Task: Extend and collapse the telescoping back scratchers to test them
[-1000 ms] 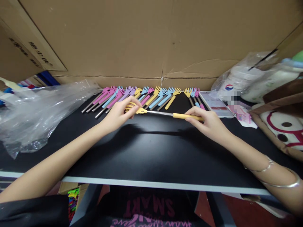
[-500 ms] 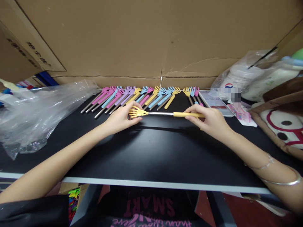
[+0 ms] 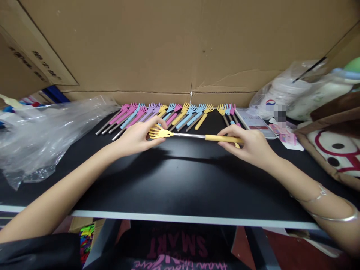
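Note:
A yellow back scratcher [image 3: 191,135] is held level above the black table, with a bare metal rod between its claw head and its handle. My left hand [image 3: 137,135] is closed about the claw head at the left, thumb below and fingers above. My right hand [image 3: 250,144] pinches the yellow handle [image 3: 222,138] at the other end. A small yellow bit [image 3: 237,145] shows under my right fingers; I cannot tell what it belongs to. Behind my hands lies a slanted row of pink, blue, purple and yellow back scratchers [image 3: 184,116], and a smaller group [image 3: 227,112] lies right of it.
Clear plastic bags [image 3: 53,138] cover the table's left side. To the right are a phone [image 3: 257,123], pink-printed cards [image 3: 288,138], a bagged cup [image 3: 287,92] and a cloth bag with a cartoon face [image 3: 337,150]. A cardboard wall [image 3: 168,45] stands behind; the table's pale edge [image 3: 180,220] runs in front.
My left hand has shifted slightly left with the claw head. The back scratcher now tilts a little, its handle end slightly lower. My right hand has barely moved.

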The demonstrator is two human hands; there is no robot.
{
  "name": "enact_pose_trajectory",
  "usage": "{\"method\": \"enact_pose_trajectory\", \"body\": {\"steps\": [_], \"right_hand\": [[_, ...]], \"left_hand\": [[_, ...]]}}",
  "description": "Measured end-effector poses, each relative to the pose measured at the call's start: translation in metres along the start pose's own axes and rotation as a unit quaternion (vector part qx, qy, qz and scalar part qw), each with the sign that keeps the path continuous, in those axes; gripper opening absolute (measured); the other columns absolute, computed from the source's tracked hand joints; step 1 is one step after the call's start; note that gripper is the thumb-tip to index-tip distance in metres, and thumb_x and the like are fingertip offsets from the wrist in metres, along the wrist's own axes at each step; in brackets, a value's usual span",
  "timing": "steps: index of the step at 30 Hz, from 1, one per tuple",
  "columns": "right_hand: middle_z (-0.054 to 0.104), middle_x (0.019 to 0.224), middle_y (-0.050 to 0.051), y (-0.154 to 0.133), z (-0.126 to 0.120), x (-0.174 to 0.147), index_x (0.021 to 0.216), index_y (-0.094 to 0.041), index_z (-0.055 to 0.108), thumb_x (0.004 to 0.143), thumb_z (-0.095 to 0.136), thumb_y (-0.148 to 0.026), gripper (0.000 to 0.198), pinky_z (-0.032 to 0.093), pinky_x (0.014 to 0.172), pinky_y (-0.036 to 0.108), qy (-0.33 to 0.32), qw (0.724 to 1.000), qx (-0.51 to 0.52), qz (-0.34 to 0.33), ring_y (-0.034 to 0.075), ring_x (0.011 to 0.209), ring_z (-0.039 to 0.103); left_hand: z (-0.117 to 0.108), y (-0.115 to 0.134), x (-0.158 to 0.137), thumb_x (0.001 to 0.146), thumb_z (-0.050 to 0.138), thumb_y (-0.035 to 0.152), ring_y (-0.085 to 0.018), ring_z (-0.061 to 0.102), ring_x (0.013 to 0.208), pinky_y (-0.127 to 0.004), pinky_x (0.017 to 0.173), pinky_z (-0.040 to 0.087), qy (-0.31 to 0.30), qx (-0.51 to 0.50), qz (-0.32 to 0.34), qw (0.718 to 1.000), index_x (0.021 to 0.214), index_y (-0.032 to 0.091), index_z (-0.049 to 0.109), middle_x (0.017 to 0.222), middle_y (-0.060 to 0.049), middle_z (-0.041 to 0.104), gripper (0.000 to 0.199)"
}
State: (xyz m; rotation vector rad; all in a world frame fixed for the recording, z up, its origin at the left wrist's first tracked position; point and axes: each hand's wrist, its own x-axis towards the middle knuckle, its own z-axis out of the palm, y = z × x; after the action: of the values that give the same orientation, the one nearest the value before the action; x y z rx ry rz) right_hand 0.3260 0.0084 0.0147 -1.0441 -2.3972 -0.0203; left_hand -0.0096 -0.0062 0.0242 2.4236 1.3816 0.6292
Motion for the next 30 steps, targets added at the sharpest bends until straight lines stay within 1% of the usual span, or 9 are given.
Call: {"method": "enact_pose_trajectory", "body": {"steps": [4, 8, 10, 12, 15, 17, 20, 23, 30], "right_hand": [[0.062, 0.066, -0.002, 0.005, -0.001, 0.001, 0.096, -0.021, 0.058, 0.086, 0.05, -0.037, 0.02, 0.037, 0.05, 0.022, -0.03, 0.999, 0.01, -0.004, 0.009, 0.048, 0.052], [0.062, 0.065, -0.003, 0.008, -0.004, 0.002, 0.097, -0.022, 0.058, 0.087, 0.049, -0.036, 0.02, 0.036, 0.049, 0.022, -0.062, 0.998, 0.012, -0.002, 0.009, 0.046, 0.051], [0.062, 0.065, -0.003, 0.009, -0.004, 0.003, 0.097, -0.022, 0.059, 0.088, 0.049, -0.035, 0.019, 0.036, 0.05, 0.022, -0.065, 0.998, 0.0, -0.008, 0.009, 0.048, 0.052], [0.065, 0.071, -0.002, 0.01, -0.003, 0.004, 0.097, -0.023, 0.059, 0.089, 0.049, -0.035, 0.018, 0.037, 0.053, 0.023, -0.061, 0.998, -0.017, -0.029, 0.011, 0.056, 0.056], [0.067, 0.081, 0.001, 0.014, 0.001, 0.005, 0.096, -0.023, 0.06, 0.091, 0.048, -0.034, 0.017, 0.04, 0.062, 0.026, -0.06, 0.995, -0.041, -0.066, 0.014, 0.069, 0.06], [0.067, 0.085, 0.002, 0.016, 0.004, 0.005, 0.097, -0.022, 0.06, 0.091, 0.048, -0.034, 0.017, 0.041, 0.066, 0.028, -0.066, 0.994, -0.05, -0.07, 0.015, 0.073, 0.06], [0.067, 0.088, 0.004, 0.019, 0.009, 0.004, 0.098, -0.022, 0.06, 0.092, 0.047, -0.034, 0.019, 0.04, 0.068, 0.029, -0.078, 0.994, -0.058, -0.058, 0.017, 0.077, 0.059], [0.067, 0.087, 0.004, 0.02, 0.013, 0.004, 0.097, -0.022, 0.061, 0.093, 0.046, -0.033, 0.019, 0.041, 0.069, 0.029, -0.093, 0.992, -0.062, -0.061, 0.017, 0.078, 0.059], [0.069, 0.087, 0.004, 0.018, 0.016, 0.004, 0.095, -0.021, 0.062, 0.094, 0.042, -0.032, 0.022, 0.042, 0.067, 0.029, -0.113, 0.988, -0.067, -0.079, 0.016, 0.078, 0.062]], "left_hand": [[-0.001, -0.003, 0.0, 0.08, 0.059, 0.042, -0.014, 0.053, 0.063, -0.022, 0.056, 0.03, 0.013, 0.014, 0.01, 1.0, 0.105, 0.022, 0.052, 0.08, 0.0, 0.061, 0.033], [-0.001, -0.006, 0.0, 0.084, 0.054, 0.047, -0.013, 0.05, 0.061, -0.023, 0.058, 0.03, -0.019, 0.056, 0.018, 0.998, 0.107, 0.022, 0.052, 0.083, 0.0, 0.062, 0.034], [0.0, -0.007, 0.001, 0.086, 0.052, 0.049, -0.014, 0.051, 0.063, -0.023, 0.06, 0.031, -0.033, 0.069, 0.022, 0.997, 0.108, 0.022, 0.052, 0.084, 0.0, 0.062, 0.035], [0.0, -0.007, 0.002, 0.087, 0.05, 0.05, -0.016, 0.055, 0.072, -0.023, 0.064, 0.034, -0.034, 0.079, 0.031, 0.996, 0.108, 0.022, 0.053, 0.089, -0.001, 0.063, 0.035], [0.001, -0.005, 0.002, 0.087, 0.05, 0.049, -0.019, 0.057, 0.09, -0.024, 0.072, 0.038, -0.026, 0.103, 0.053, 0.993, 0.106, 0.023, 0.056, 0.105, -0.004, 0.061, 0.033], [0.004, -0.003, 0.002, 0.086, 0.051, 0.048, -0.02, 0.057, 0.095, -0.025, 0.07, 0.038, -0.021, 0.129, 0.055, 0.99, 0.105, 0.024, 0.058, 0.111, -0.004, 0.058, 0.031], [0.008, -0.001, 0.001, 0.086, 0.052, 0.049, -0.019, 0.057, 0.092, -0.024, 0.066, 0.038, -0.021, 0.155, 0.047, 0.987, 0.106, 0.025, 0.06, 0.111, -0.004, 0.057, 0.032], [0.013, -0.002, 0.001, 0.086, 0.051, 0.052, -0.018, 0.058, 0.09, -0.025, 0.068, 0.039, -0.045, 0.162, 0.058, 0.984, 0.105, 0.024, 0.06, 0.108, -0.004, 0.059, 0.035], [0.017, -0.006, 0.001, 0.088, 0.052, 0.05, -0.016, 0.06, 0.094, -0.022, 0.067, 0.04, -0.078, 0.191, 0.058, 0.977, 0.109, 0.025, 0.057, 0.11, 0.0, 0.062, 0.033]]}}
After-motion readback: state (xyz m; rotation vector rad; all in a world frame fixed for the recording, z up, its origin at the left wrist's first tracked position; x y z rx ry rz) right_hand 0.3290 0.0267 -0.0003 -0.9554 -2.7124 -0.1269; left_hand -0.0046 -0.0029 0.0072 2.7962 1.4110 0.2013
